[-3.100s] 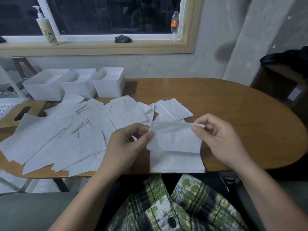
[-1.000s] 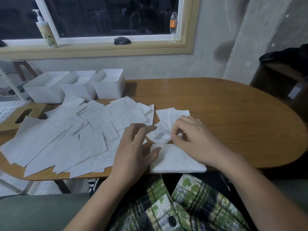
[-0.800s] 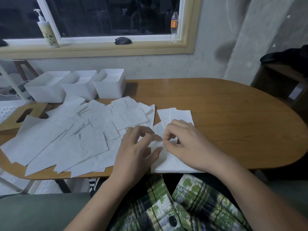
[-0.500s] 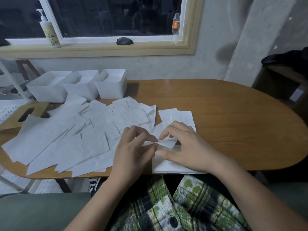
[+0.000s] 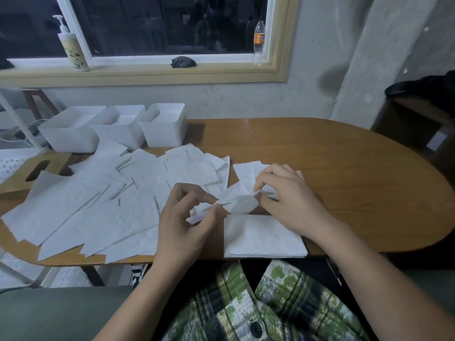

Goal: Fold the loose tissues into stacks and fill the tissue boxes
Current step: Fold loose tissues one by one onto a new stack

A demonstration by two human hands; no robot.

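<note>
Both hands have drawn apart in the last half second, and the tissue they were gathering low over the stack now stretches between them, lifted just past the stack's far edge. The left hand pinches the tissue's left end between thumb and forefinger, with the other fingers curled loosely. The right hand has its fingers curled tight round the right end. The tissue looks creased and only partly spread, so I judge this to be the start of a fresh fold, not the end of one.

The stack lies squared at the near edge of the table, with the right wrist over its far right corner. It looks ready to take this tissue once folded.

Left of the stack, loose tissues overlap in a wide spread, so most of the folding seems still ahead. Farther left of the stack lies a wooden lid with a slot.

Beyond the stack and to its left, three white boxes stand in a row, touching or nearly so. Whether they hold tissues already is hard to tell. Well beyond the stack, on the window sill, stand a pump bottle and a soft-drink bottle.
</note>
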